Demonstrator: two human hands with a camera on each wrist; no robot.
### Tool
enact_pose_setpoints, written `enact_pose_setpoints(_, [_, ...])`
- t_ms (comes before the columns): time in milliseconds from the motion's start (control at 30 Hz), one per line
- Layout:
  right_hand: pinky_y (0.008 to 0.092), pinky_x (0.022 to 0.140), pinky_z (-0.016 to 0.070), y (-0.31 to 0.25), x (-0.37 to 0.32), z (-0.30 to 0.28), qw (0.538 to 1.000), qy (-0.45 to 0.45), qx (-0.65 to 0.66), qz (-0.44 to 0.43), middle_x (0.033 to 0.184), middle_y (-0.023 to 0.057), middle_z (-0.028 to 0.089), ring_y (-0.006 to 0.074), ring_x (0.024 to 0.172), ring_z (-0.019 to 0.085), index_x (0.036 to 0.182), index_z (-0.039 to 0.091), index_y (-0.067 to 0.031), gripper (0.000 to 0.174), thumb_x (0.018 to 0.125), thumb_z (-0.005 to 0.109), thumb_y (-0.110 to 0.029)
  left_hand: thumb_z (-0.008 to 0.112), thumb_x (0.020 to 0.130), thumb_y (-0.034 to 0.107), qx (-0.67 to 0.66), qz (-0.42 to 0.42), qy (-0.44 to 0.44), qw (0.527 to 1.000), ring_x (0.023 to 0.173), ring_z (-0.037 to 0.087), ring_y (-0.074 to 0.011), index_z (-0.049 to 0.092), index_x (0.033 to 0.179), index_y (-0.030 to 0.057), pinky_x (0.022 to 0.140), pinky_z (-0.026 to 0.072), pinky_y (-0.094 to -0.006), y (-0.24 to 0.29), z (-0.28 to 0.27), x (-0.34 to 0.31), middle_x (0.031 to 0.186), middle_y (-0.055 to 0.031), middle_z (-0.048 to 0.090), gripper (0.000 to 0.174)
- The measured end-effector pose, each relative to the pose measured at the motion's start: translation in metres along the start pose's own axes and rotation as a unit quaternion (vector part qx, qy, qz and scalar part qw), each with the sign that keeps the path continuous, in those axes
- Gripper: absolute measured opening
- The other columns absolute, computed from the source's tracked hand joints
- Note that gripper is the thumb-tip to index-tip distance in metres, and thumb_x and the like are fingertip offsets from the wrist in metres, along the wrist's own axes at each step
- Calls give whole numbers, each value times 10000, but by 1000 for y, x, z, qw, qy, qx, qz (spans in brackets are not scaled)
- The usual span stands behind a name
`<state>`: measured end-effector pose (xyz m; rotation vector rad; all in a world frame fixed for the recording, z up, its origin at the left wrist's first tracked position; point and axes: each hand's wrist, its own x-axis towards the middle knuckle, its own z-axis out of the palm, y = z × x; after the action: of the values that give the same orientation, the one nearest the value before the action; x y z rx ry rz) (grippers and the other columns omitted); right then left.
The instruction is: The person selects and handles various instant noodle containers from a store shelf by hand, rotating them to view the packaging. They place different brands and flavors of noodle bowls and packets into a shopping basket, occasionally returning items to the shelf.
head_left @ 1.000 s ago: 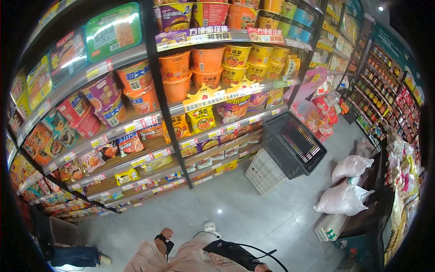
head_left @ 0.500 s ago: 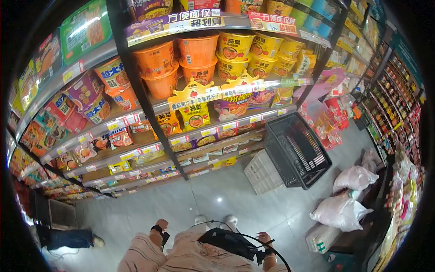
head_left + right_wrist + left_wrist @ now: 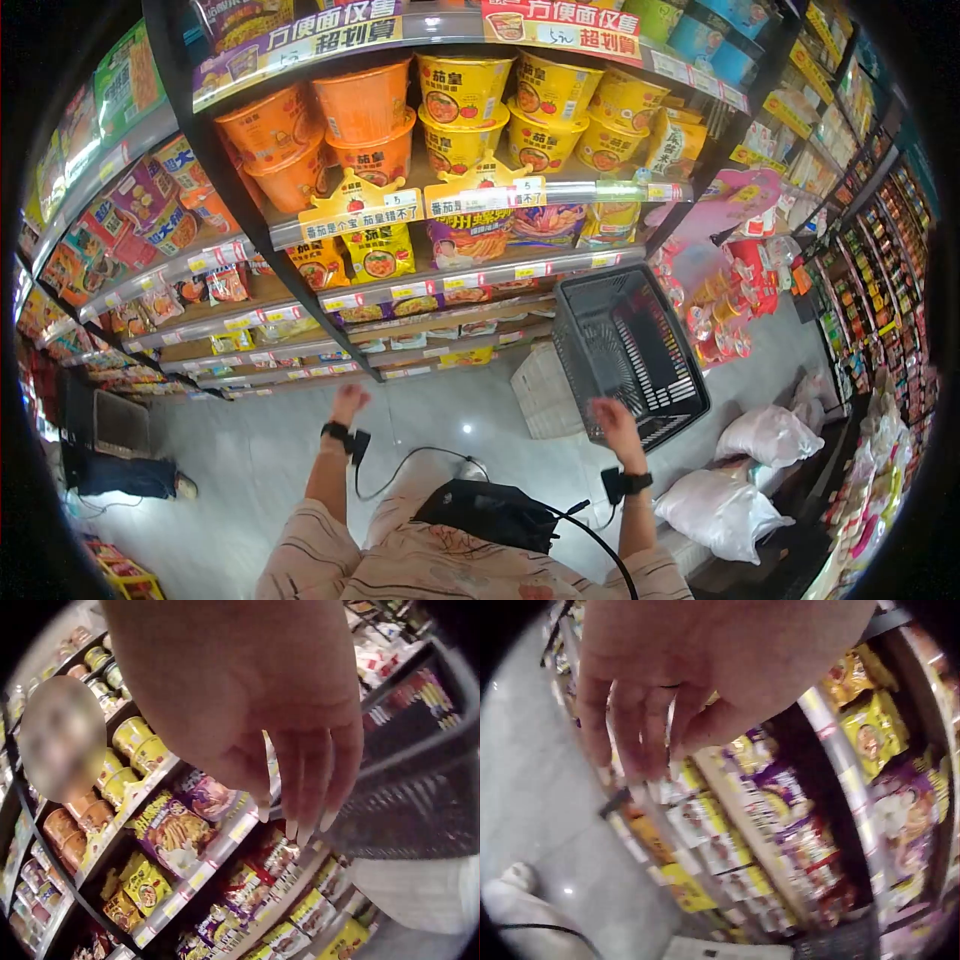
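Observation:
My left hand (image 3: pixel 350 403) is in front of the lower shelves in the head view, holding nothing; its fingers hang loosely in the left wrist view. The right hand (image 3: pixel 615 425), also holding nothing, is over the near left part of a black shopping basket (image 3: pixel 640 350). In the right wrist view its relaxed fingers point down beside the basket (image 3: pixel 420 825); whether they touch it I cannot tell. Orange noodle tubs (image 3: pixel 365 105) and yellow tubs (image 3: pixel 460 90) stand stacked on the shelf ahead, above bagged noodles (image 3: pixel 380 250).
Under the basket is a pale crate (image 3: pixel 548 390). White sacks (image 3: pixel 735 510) lie at the right, near another stocked shelf (image 3: pixel 880 290). A black bag (image 3: pixel 490 510) with cables hangs at my waist. Another person's leg (image 3: pixel 125 477) shows at the far left.
Both hands have risen and moved forward from beside my body, the right one to the basket's near side. The shelves appear closer, and the view has shifted rightward along them.

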<state>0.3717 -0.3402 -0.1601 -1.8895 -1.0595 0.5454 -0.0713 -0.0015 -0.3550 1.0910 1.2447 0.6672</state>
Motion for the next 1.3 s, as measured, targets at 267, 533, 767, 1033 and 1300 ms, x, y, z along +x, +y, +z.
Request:
enact_pose_setpoints(267, [302, 832, 445, -96, 205, 28, 978, -109, 125, -130, 1256, 111, 414, 228, 1089, 467, 1313, 324, -71, 574, 806, 593, -46, 615, 810, 115, 116, 328, -15, 937, 1057, 492, -173, 428, 1227, 69, 860, 439, -292, 258, 153, 20, 1113, -83, 527, 459])
enact_pose_setpoints(533, [307, 845, 453, -150, 333, 79, 967, -164, 154, -121, 1198, 96, 497, 180, 1058, 501, 1226, 386, -16, 594, 732, 708, -90, 719, 720, 286, 73, 329, -100, 936, 786, 596, -136, 582, 1019, 1, 700, 465, -268, 330, 212, 60, 897, -89, 645, 435])
enact_pose_setpoints(767, [258, 753, 464, -146, 348, 79, 953, -213, 206, -68, 962, 74, 608, 124, 859, 568, 1048, 537, 3, 413, 707, 739, -114, 684, 750, 298, 93, 249, -235, 935, 796, 578, -111, 579, 1025, 2, 709, 457, -250, 343, 206, 64, 918, -55, 637, 417])
enact_pose_setpoints(1033, [267, 750, 465, -149, 345, 65, 952, -271, 137, -47, 1040, 79, 569, 135, 897, 550, 1076, 510, -3, 487, 684, 761, -144, 643, 800, 300, 246, 259, -240, 903, 955, 545, -160, 547, 1106, 17, 812, 433, -276, 340, 217, 61, 1068, -80, 591, 427])
enact_pose_setpoints(1300, [333, 917, 383, -144, 325, 31, 911, -310, 59, -265, 1192, 145, 501, 281, 1076, 509, 1255, 441, -88, 649, 683, 700, -249, 665, 774, 192, 284, 384, -289, 830, 935, 497, -256, 589, 987, 1, 831, 402, -321, 311, 229, 5, 1037, -122, 503, 296])
